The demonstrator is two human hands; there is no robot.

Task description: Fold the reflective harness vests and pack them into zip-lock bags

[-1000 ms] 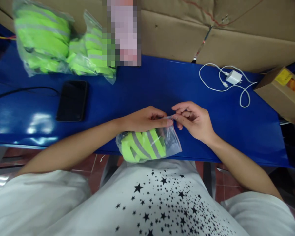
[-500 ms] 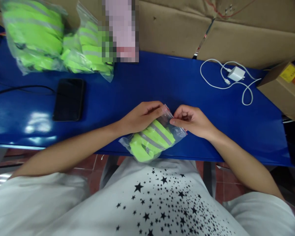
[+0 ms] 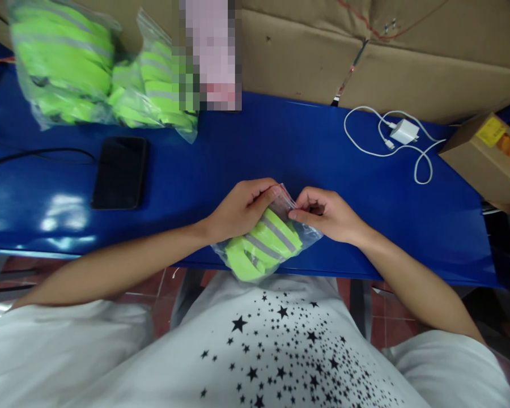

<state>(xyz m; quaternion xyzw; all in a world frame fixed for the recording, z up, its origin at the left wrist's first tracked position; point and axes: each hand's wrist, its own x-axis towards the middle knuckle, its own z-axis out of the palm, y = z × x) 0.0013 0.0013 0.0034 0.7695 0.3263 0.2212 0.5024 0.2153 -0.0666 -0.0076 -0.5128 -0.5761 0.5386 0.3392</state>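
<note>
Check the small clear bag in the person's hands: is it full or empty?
Full. The small clear bag holds a folded neon-green strap with grey stripes, while the left hand and right hand pinch its top edge.

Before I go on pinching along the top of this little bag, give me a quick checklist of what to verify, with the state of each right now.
1. Both hands on the bag's top edge: ok. The left hand and the right hand pinch the clear bag at its upper edge.
2. Contents fully inside: ok. The folded green band lies below the pinched edge.
3. Seal closed along its full length: cannot tell, fingers cover it.
4. Bag supported: not ok. Its lower part overhangs the near edge of the blue table.
5. Nearby things clear of the hands: ok. The phone and the charger cable lie apart.
</note>
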